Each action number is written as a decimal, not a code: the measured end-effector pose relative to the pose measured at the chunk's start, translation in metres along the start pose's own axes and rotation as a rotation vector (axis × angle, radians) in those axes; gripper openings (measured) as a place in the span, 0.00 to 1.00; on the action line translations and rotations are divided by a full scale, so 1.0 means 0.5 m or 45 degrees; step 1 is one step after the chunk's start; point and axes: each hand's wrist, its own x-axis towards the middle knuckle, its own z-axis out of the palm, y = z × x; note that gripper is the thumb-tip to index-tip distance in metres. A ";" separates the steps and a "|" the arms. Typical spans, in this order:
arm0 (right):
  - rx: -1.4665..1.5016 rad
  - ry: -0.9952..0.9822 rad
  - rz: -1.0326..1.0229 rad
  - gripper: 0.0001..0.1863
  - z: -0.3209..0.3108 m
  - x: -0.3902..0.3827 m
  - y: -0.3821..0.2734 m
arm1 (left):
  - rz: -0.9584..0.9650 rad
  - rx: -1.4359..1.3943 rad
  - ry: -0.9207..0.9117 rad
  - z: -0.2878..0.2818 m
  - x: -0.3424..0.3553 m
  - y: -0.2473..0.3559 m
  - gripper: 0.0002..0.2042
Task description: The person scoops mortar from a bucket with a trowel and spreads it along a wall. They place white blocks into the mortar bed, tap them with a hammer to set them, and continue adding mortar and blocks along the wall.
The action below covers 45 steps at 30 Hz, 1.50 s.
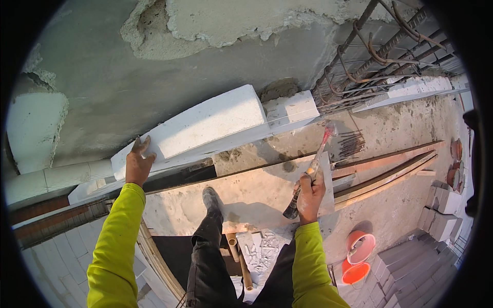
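My left hand (140, 161) lies on the left end of a long white block (205, 123), its fingers apart. The block sits along the grey wall, next to a shorter white block (291, 109) on its right. A thin string line runs along the blocks' front. In my right hand (310, 195) is a mallet (315, 162) with a black grip and a red part towards its far end; the head is blurred. The mallet tilts up and away, over a board (257, 187) and apart from the blocks. One of my boots (211, 200) stands on that board.
Bent steel bars (380, 56) stick out at the far right. Wooden planks (385, 179) and a bundle of short rods (351, 144) lie right of the mallet. Two orange-red buckets (356, 272) stand near stacked grey blocks (416, 267). A dark gap (167, 254) opens below the board.
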 end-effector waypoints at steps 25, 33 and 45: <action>0.416 0.058 0.338 0.17 0.123 0.067 -0.040 | 0.146 0.479 -0.084 0.094 -0.046 0.102 0.37; 0.109 -0.139 0.373 0.11 0.118 0.081 -0.066 | 0.186 0.411 -0.053 0.094 -0.045 0.100 0.36; -0.158 -0.673 0.533 0.12 0.111 0.108 -0.054 | 0.158 0.496 -0.042 0.100 -0.053 0.108 0.39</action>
